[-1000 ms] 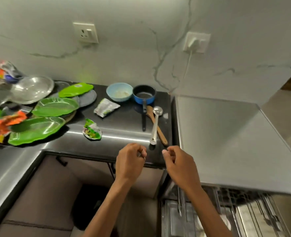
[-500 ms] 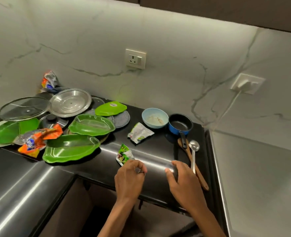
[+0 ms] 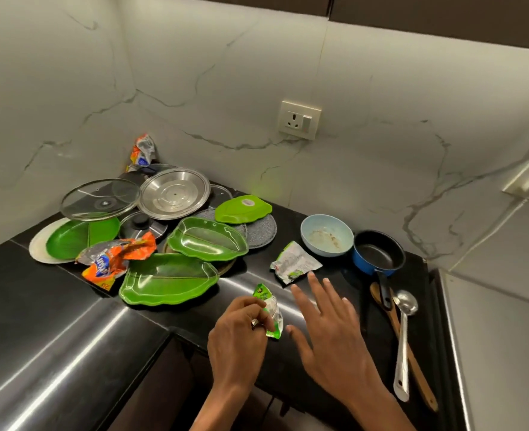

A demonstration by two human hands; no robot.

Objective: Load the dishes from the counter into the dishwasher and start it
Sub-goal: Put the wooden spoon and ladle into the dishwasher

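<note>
On the black counter (image 3: 39,321) lie green leaf-shaped plates (image 3: 169,284), a round green plate (image 3: 70,237), a steel lid (image 3: 174,192) and a glass lid (image 3: 99,199). A pale blue bowl (image 3: 327,234) and a small blue saucepan (image 3: 378,253) stand further right, with a metal spoon (image 3: 404,334) and a wooden spatula (image 3: 418,368) beside them. My left hand (image 3: 238,340) pinches a small green wrapper (image 3: 269,309) near the counter's front edge. My right hand (image 3: 328,334) hovers with fingers spread just right of it, below a white wrapper (image 3: 294,262).
An orange snack packet (image 3: 113,259) lies on the plates at the left and another crumpled packet (image 3: 141,150) sits in the corner. A grey trivet (image 3: 261,228) lies under a green plate. The steel dishwasher top (image 3: 499,353) adjoins the counter at the right. A wall socket (image 3: 300,119) is above.
The view has swung left and up from the dishwasher to the counter. My left hand has taken hold of the small green wrapper, and my right hand has opened its fingers beside it.
</note>
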